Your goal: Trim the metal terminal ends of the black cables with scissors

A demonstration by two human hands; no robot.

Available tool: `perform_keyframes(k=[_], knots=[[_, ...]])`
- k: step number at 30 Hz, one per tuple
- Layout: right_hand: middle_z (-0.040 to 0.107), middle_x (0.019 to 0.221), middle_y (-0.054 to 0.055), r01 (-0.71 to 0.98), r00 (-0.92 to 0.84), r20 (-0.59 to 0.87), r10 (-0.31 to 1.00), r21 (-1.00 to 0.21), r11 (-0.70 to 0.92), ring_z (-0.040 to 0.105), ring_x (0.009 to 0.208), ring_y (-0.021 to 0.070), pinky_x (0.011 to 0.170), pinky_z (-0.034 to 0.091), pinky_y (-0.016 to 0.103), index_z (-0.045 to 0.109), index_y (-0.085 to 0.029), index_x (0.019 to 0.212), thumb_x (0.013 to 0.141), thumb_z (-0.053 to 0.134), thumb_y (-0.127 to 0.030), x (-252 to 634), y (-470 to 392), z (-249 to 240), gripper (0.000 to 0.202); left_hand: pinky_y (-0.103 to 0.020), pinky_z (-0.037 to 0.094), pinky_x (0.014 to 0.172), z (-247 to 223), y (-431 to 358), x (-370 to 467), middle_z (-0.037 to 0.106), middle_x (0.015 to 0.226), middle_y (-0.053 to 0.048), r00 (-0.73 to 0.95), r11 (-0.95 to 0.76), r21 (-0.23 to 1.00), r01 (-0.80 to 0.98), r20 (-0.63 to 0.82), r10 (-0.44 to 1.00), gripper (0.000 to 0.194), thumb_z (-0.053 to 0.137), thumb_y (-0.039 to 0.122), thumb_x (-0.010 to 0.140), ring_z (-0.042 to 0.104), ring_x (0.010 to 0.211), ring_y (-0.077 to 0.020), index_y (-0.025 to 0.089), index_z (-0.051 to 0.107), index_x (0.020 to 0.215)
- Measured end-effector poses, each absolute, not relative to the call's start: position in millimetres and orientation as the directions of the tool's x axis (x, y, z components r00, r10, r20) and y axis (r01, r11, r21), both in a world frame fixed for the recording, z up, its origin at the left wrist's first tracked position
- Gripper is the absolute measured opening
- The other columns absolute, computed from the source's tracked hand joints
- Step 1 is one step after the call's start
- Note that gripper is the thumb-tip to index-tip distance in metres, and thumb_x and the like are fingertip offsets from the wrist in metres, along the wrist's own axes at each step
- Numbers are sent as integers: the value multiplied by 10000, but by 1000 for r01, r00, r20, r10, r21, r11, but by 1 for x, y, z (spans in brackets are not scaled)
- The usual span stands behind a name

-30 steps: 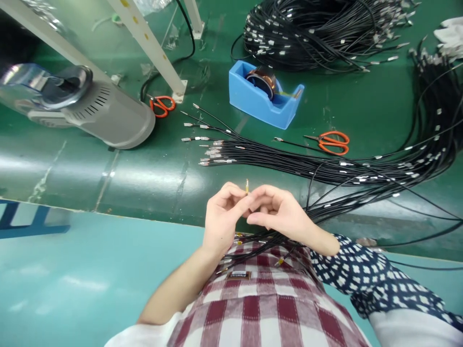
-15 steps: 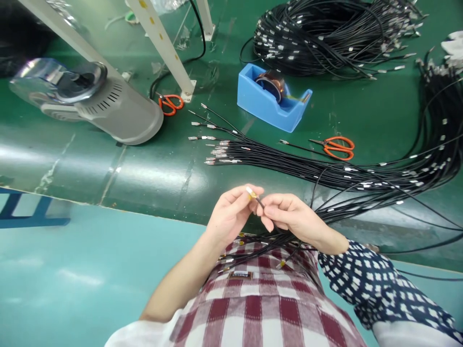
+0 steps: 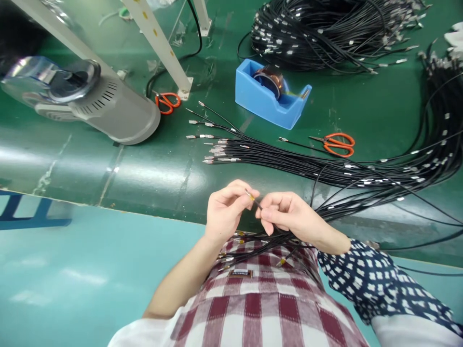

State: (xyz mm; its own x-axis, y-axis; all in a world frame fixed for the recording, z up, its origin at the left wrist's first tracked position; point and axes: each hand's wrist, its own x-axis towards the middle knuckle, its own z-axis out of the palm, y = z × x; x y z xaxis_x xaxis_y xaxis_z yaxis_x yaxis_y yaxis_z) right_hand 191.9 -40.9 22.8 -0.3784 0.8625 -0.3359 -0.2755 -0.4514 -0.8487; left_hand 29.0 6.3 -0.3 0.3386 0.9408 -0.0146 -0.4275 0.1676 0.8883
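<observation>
Between my hands, near the table's front edge, is one black cable [image 3: 258, 204] with a silvery tip and a yellow band of tape just behind it. My left hand [image 3: 227, 208] pinches the taped end between thumb and fingers. Just behind the tape, my right hand [image 3: 287, 215] grips the cable's black part. Several more black cables [image 3: 260, 248] with yellow-taped ends lie across my lap, against the checked apron. Beyond my hands, a long bundle of black cables [image 3: 282, 161] with pale ends stretches over the green table [image 3: 162, 168].
A blue tape dispenser [image 3: 267, 108] holds a roll of amber tape. Orange-handled scissors [image 3: 338, 144] lie right of it; another pair [image 3: 168, 102] is beside a grey machine [image 3: 112, 108]. A big coil of black cables [image 3: 314, 43] lies at the back, near white posts [image 3: 162, 48].
The yellow-taped cable end has turned slightly, and my left fingers have shifted their hold around it. My right hand stays nearly in place. The view has moved a little.
</observation>
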Motion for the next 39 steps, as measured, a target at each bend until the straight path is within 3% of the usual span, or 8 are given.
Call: perform_keyframes(k=[4, 7, 11, 18, 27, 32, 36, 39], knots=[[675, 604, -8, -68, -211, -272, 939, -954, -292, 471, 474, 72, 476, 344, 220, 622, -176, 747, 873, 659, -383, 187, -46, 29, 246, -249, 523, 623, -4, 6, 22, 695, 803, -52, 328, 66, 932, -356, 59, 943, 12, 785, 210, 796, 619, 670, -118, 220, 790, 801], [698, 627, -16, 199, -91, -98, 991, -977, -78, 570, 544, 91, 575, 422, 231, 646, -190, 742, 905, 620, -306, 184, -50, 28, 202, -246, 528, 637, -5, 6, 20, 711, 836, -56, 315, 23, 949, -313, 81, 945, 80, 764, 170, 810, 626, 715, -126, 231, 791, 853], [708, 632, -38, 541, -34, 158, 987, -827, 151, 560, 532, 87, 651, 406, 253, 680, -204, 798, 920, 621, -276, 181, -53, 24, 153, -247, 519, 669, -3, 5, 20, 729, 869, -53, 312, -3, 957, -290, 97, 945, 122, 734, 156, 835, 619, 739, -124, 247, 790, 891], [736, 678, -15, 779, -130, 321, 938, -552, 296, 592, 567, 108, 629, 337, 299, 694, -208, 856, 971, 555, -298, 178, -52, 15, 201, -254, 478, 619, 2, 5, 23, 712, 823, -56, 271, 86, 963, -255, -14, 962, 70, 750, 241, 825, 565, 641, -113, 208, 782, 773], [747, 703, 7, 838, -216, 340, 915, -417, 352, 594, 590, 119, 628, 287, 321, 708, -191, 843, 999, 506, -278, 177, -51, 17, 269, -221, 443, 557, -4, 6, 18, 668, 789, -31, 290, 106, 962, -252, -29, 957, 41, 772, 192, 800, 553, 625, -98, 198, 760, 761], [740, 699, 25, 847, -253, 329, 910, -378, 373, 587, 593, 125, 626, 279, 328, 711, -175, 845, 996, 496, -246, 174, -50, 16, 272, -218, 456, 628, -4, 6, 22, 626, 733, -5, 212, 76, 979, -188, -35, 977, 141, 783, 198, 792, 569, 670, -101, 174, 697, 684], [736, 696, 3, 774, -171, 185, 968, -582, 248, 580, 578, 115, 641, 332, 301, 704, -197, 859, 989, 519, -304, 175, -47, 17, 250, -216, 427, 591, -2, 10, 24, 595, 688, 6, 238, 223, 947, -230, -168, 957, 185, 792, 346, 791, 512, 607, -90, 169, 739, 801], [729, 701, -30, 564, -122, -23, 992, -824, 51, 602, 586, 105, 624, 389, 257, 685, -221, 867, 953, 574, -316, 180, -45, 22, 169, -233, 441, 609, 0, 13, 19, 595, 704, -22, 378, 358, 877, -319, -229, 897, 428, 667, 541, 859, 508, 615, -103, 146, 771, 986]])
